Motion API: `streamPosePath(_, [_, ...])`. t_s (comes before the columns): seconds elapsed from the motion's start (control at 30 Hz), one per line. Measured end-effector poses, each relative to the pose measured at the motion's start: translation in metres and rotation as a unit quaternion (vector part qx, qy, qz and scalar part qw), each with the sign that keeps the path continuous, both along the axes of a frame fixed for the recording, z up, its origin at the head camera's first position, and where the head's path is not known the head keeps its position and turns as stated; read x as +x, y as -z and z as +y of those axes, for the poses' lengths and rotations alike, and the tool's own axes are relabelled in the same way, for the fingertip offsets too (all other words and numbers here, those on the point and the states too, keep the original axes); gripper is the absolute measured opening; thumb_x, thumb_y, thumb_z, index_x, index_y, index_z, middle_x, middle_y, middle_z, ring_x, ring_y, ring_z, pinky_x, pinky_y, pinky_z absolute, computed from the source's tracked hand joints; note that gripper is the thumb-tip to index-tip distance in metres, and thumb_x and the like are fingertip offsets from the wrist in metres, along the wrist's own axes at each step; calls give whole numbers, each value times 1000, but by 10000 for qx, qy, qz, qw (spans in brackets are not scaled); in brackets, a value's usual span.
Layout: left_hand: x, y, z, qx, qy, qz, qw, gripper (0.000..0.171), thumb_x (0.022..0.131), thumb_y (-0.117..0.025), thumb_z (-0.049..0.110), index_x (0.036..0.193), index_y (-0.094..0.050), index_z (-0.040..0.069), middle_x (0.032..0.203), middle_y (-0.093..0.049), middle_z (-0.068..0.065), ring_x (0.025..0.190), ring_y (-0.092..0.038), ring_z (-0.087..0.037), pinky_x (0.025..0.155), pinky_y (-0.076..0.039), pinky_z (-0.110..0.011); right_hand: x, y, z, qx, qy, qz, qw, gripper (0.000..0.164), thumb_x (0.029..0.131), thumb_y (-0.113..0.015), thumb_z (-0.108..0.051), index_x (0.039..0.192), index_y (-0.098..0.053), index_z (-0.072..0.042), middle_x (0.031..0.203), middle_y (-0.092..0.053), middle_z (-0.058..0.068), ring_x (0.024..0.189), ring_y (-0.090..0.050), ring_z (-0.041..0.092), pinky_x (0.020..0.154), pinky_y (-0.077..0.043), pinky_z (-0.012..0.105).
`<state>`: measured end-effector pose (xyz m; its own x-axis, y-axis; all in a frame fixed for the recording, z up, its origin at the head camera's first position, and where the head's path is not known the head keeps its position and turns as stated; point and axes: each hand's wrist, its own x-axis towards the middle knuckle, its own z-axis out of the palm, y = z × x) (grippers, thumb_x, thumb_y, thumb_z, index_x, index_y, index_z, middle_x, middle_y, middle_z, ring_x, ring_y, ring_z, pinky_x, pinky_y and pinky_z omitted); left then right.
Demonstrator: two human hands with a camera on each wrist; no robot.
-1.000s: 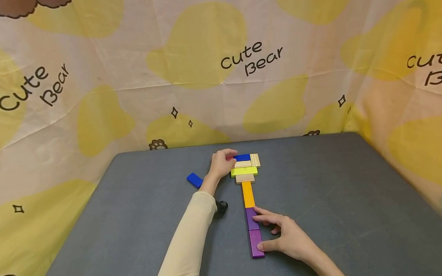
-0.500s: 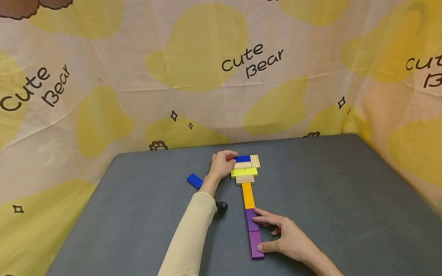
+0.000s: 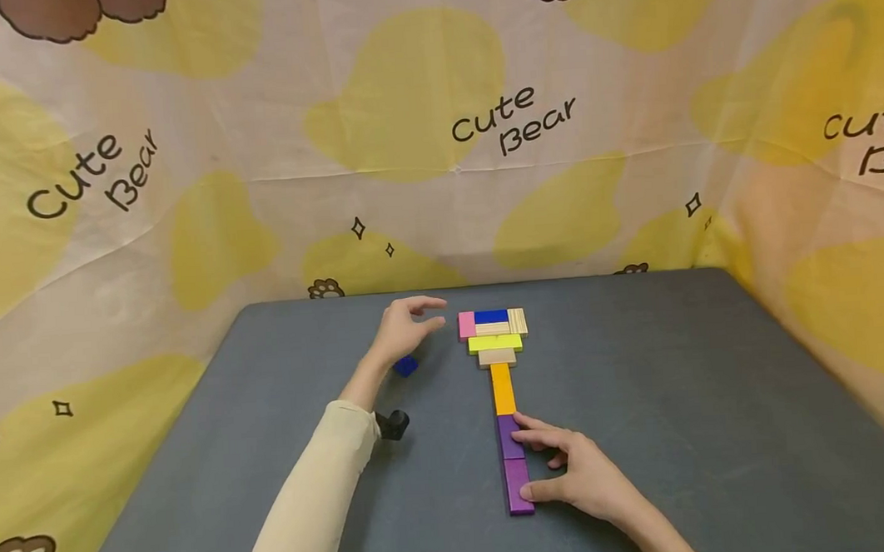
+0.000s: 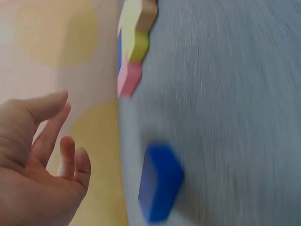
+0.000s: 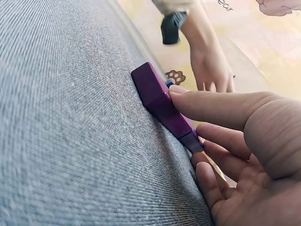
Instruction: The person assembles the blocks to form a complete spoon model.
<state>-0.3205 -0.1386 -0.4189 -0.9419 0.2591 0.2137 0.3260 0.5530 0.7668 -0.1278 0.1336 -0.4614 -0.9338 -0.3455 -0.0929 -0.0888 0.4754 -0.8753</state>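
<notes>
My left hand (image 3: 403,330) hovers over the table with nothing between its thumb and fingers, left of a pink block (image 3: 466,325). Below its palm lies a loose blue block (image 4: 161,183), partly covered in the head view. The pink block joins a row with a blue block (image 3: 491,316) and pale wooden blocks (image 3: 517,321). Beneath run a lime block (image 3: 495,343), a beige block (image 3: 497,357), an orange block (image 3: 503,389) and two purple blocks (image 3: 509,437) in line. My right hand (image 3: 583,473) rests against the purple blocks' right side, thumb on the nearest purple block (image 5: 162,106).
The grey table (image 3: 681,397) extends to both sides of the blocks. A patterned cloth (image 3: 404,128) hangs behind its far edge. On my left wrist is a black device (image 3: 393,425).
My left hand has let go of the pink block and moved left, so that block shows fully. It now covers part of the loose blue block. My right hand stays put.
</notes>
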Motion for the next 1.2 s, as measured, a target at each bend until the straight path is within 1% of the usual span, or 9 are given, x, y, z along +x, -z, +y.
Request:
streamPosePath(0.13, [6, -5, -39, -90, 195, -194, 9996, 30, 91, -73, 21, 121, -71, 17, 127, -62, 1, 119, -50, -27, 94, -44, -49, 0, 2, 0, -29, -29, 41, 10000, 63, 73, -88, -32, 131, -65, -25, 150, -43, -8, 116, -47, 23, 83, -44, 28])
streamPosePath(0.23, [9, -4, -66, -156, 308, -446, 9984, 34, 90, -74, 22, 123, -70, 18, 131, -60, -1, 123, -48, -29, 97, -41, -53, 0, 2, 0, -31, -39, 71, 10000, 64, 73, -88, -32, 131, -65, -25, 150, -43, -8, 116, -47, 22, 83, -44, 28])
streamPosePath(0.33, [10, 0, -85, -150, 320, -744, 9966, 36, 88, -76, 23, 124, -70, 21, 132, -59, 0, 125, -46, -29, 99, -38, -54, 0, 2, 0, -18, -26, 121, 9999, 64, 72, -88, -31, 131, -65, -24, 149, -44, -8, 116, -48, 22, 82, -44, 27])
streamPosePath(0.43, [10, 8, -97, -134, 385, -944, 9947, 40, 86, -78, 22, 126, -69, 20, 131, -60, -1, 125, -46, -30, 100, -36, -54, 0, 2, 0, -5, -5, 142, 9999, 63, 72, -88, -31, 131, -65, -25, 149, -44, -9, 116, -48, 22, 82, -44, 27])
streamPosePath(0.63, [5, 28, -106, -6, 750, -1274, 9890, 50, 83, -81, 15, 130, -65, 11, 132, -60, -7, 126, -46, -32, 105, -33, -52, 0, 1, 0, -15, -16, 95, 10000, 63, 72, -88, -32, 131, -65, -25, 149, -43, -8, 116, -48, 22, 82, -44, 27])
streamPosePath(0.8, [7, 29, -105, 176, 877, -1533, 9841, 54, 83, -79, 9, 134, -61, 7, 138, -55, -12, 131, -40, -35, 108, -26, -54, 0, 1, -2, -6, -20, 72, 10000, 64, 72, -89, -32, 131, -65, -25, 149, -43, -8, 116, -48, 23, 82, -44, 27])
streamPosePath(0.9, [6, 31, -104, 162, 851, -1626, 9829, 55, 83, -80, 8, 135, -61, 7, 138, -55, -12, 131, -40, -34, 108, -26, -54, 0, 1, -3, -15, -19, 24, 10000, 64, 72, -89, -32, 131, -65, -25, 149, -43, -7, 115, -47, 23, 82, -44, 27])
streamPosePath(1.0, [3, 36, -103, 80, 720, -1624, 9841, 53, 81, -82, 11, 131, -65, 12, 134, -58, -9, 128, -44, -30, 107, -29, -52, 0, 1, -3, -34, -11, -35, 10000, 64, 71, -89, -33, 130, -65, -26, 150, -43, -7, 116, -47, 23, 82, -44, 27])
streamPosePath(1.2, [2, 35, -99, 4, 519, -1568, 9863, 46, 78, -84, 13, 123, -71, 14, 125, -63, -6, 119, -48, -28, 103, -31, -51, -2, 1, -2, 19, 32, -50, 10000, 65, 71, -89, -34, 130, -65, -27, 150, -43, -7, 117, -47, 23, 82, -45, 28])
